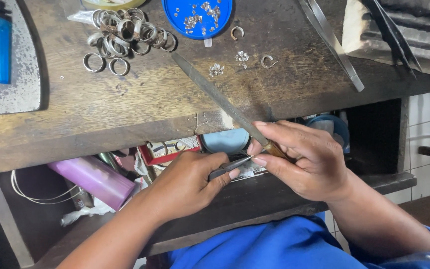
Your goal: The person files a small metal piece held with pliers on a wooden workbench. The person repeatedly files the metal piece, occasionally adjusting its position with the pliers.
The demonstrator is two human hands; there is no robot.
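Two hands work near the bench edge: right hand (304, 162) clamps a long grey steel file (220, 97), left hand (190, 182) pinches slim grey pliers (230, 167), best kept braced steady.

The surface (140, 107) is bare wood, worn and scratched, matt brown with pale scuffs. On it lies a long file (215, 94) of dull grey metal, rough along its blade, with a glossy brown wooden handle in the right hand (299, 159). The left hand (190, 182) grips thin tweezers (231, 167) of dark, faintly shiny metal. Left of the file's tip, the rings (125, 35) are silvery metal, some bright, some tarnished. Just right of the rings, a blue lid (175, 12) is smooth glossy plastic. Below the surface's edge lies a lilac tube (95, 180) of smooth, satiny plastic.
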